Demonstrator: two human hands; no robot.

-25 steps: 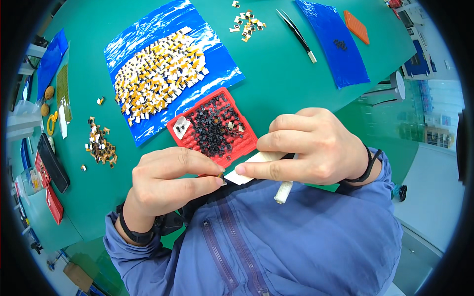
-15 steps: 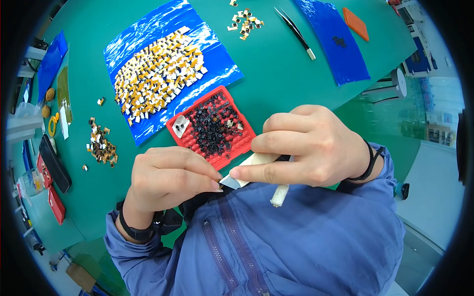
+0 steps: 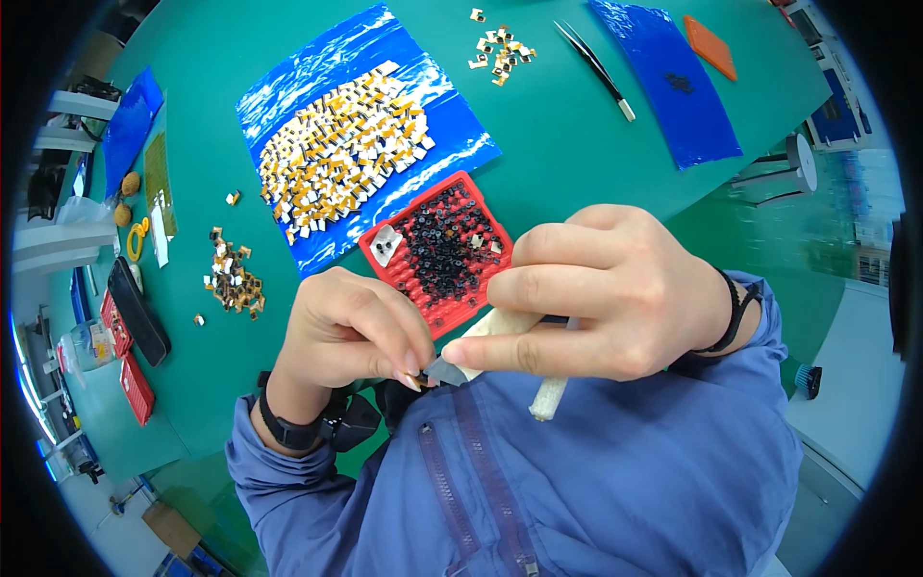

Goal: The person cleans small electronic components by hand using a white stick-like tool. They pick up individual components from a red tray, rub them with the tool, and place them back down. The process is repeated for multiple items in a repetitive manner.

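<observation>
My right hand (image 3: 601, 293) is closed around a flat blade (image 3: 447, 372) whose handle is wrapped in off-white material (image 3: 500, 332). A white rod-like end (image 3: 548, 397) sticks out below the same hand; whether it belongs to that tool cannot be made out. Thumb and forefinger of my left hand (image 3: 351, 327) pinch a tiny gold-and-dark piece (image 3: 421, 380), mostly hidden by the fingertips, right at the blade's tip. Just beyond both hands lies a red ribbed tray (image 3: 437, 313) holding many small black ring-like parts (image 3: 442, 245) and a scrap of white paper (image 3: 386, 246).
Farther off, a blue sheet (image 3: 322, 82) bears a heap of small white-and-gold pieces (image 3: 346, 154). Smaller piles lie left (image 3: 234, 279) and at the back (image 3: 502, 53). Tweezers (image 3: 596, 72), another blue sheet (image 3: 687, 120) and an orange block (image 3: 710, 48) lie right; a black case (image 3: 137, 308) lies left.
The whole view has shifted, so the table appears farther right. My left fingers have curled lower with the tiny piece, and the blade's face looks darker and turned. Both grips hold.
</observation>
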